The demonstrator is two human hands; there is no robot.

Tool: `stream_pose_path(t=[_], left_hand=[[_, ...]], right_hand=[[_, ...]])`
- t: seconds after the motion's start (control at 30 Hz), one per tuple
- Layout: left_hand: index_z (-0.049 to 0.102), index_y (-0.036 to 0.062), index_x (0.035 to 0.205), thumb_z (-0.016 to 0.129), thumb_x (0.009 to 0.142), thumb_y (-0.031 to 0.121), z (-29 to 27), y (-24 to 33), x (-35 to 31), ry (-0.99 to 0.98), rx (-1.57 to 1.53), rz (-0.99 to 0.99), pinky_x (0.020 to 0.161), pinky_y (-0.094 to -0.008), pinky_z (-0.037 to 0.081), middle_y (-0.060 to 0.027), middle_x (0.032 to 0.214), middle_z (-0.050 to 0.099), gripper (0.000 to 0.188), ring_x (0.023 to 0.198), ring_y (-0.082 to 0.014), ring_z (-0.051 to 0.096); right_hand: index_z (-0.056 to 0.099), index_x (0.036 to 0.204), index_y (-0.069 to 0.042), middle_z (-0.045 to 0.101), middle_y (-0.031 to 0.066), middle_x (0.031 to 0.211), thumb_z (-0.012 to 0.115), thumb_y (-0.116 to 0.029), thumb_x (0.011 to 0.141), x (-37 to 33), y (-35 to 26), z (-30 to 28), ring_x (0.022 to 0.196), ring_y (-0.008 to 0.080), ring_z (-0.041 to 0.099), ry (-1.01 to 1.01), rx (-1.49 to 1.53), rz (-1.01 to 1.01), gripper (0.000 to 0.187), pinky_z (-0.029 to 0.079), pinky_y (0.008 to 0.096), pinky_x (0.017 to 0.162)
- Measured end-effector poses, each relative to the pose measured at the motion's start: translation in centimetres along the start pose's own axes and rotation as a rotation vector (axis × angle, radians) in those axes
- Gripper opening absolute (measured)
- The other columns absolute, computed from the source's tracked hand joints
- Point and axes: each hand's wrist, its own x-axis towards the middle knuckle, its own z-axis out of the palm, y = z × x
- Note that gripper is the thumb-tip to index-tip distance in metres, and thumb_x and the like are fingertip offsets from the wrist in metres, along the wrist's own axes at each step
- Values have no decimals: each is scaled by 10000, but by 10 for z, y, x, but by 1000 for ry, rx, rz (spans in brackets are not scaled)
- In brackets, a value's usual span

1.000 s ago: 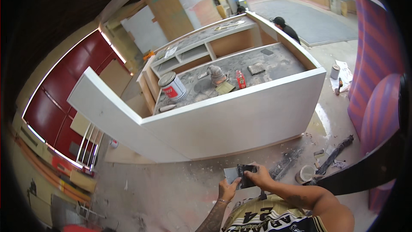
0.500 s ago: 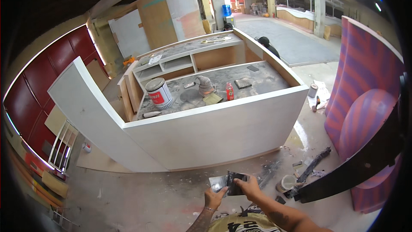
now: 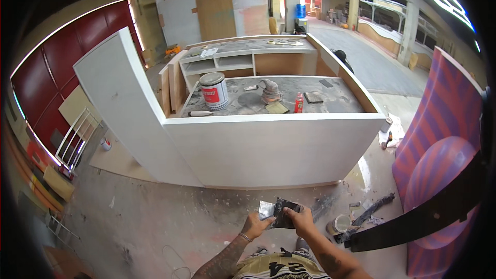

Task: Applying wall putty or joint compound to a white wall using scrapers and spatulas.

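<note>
**Two flat plates meet between the hands**

At the lower middle of the frame, the left hand (image 3: 256, 225) grasps a silvery plate (image 3: 266, 209), thumb laid over its lower part, while the right hand (image 3: 303, 219) grips a black plate (image 3: 281, 210) between thumb and fingers. The plates look to be together, but whether one overlaps the other or they only meet at the edges cannot be told.

Progress can be judged only in part. The white counter (image 3: 263, 150) across the middle of the frame has a pale, even front, so its outside seems largely covered; brown board (image 3: 279, 65) in its rear shelving looks uncoated. How far the handwork with the plates has come does not show.

The silvery plate's free corner points to the upper left, its bright face turned up. The black plate's long axis seems to run roughly up and down the frame, though fingers hide part of it. A tub (image 3: 341, 222) stands right of the hands.
</note>
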Motion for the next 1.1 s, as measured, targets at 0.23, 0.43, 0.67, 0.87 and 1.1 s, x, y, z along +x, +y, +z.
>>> stream_pose_path(t=[0.23, 0.43, 0.67, 0.87, 1.1], left_hand=[[663, 9, 910, 702, 786, 290, -16, -44, -22, -478, -55, 42, 652, -329, 490, -159, 773, 672, 310, 684, -186, 619], [656, 34, 988, 750, 765, 283, -11, -53, -22, -99, -210, -163, 732, -323, 499, -110, 879, 694, 347, 783, -178, 645], [624, 11, 1014, 758, 764, 253, -5, -39, -38, 263, -6, 93, 742, -358, 514, -152, 912, 692, 373, 816, -218, 669], [628, -9, 1000, 711, 803, 231, -32, -29, -10, -291, -195, -140, 698, -360, 504, -129, 835, 681, 321, 733, -162, 624], [648, 0, 970, 704, 803, 207, -2, -23, -15, 32, 191, 116, 687, -343, 495, -141, 798, 681, 272, 722, -177, 629]], right_hand=[[654, 988, 36, 679, 70, 856, 662, -74, 841, -24, 7, 22, 738, 132, 622, -153, -499, -104, 184, 517, 276, 683], [647, 962, 40, 673, 77, 836, 660, -59, 837, 2, 4, 28, 717, 144, 623, -191, -234, -7, 160, 524, 292, 682], [635, 976, 28, 659, 77, 868, 663, -35, 820, -23, 55, 29, 723, 150, 612, 23, -178, -141, 171, 513, 296, 683], [638, 968, 16, 658, 47, 850, 668, -79, 833, -21, 28, 28, 731, 127, 598, -131, -419, -156, 168, 496, 279, 690], [638, 999, 27, 668, 71, 910, 662, -73, 836, -26, 29, 17, 777, 134, 610, 43, -48, -50, 192, 509, 281, 709]])
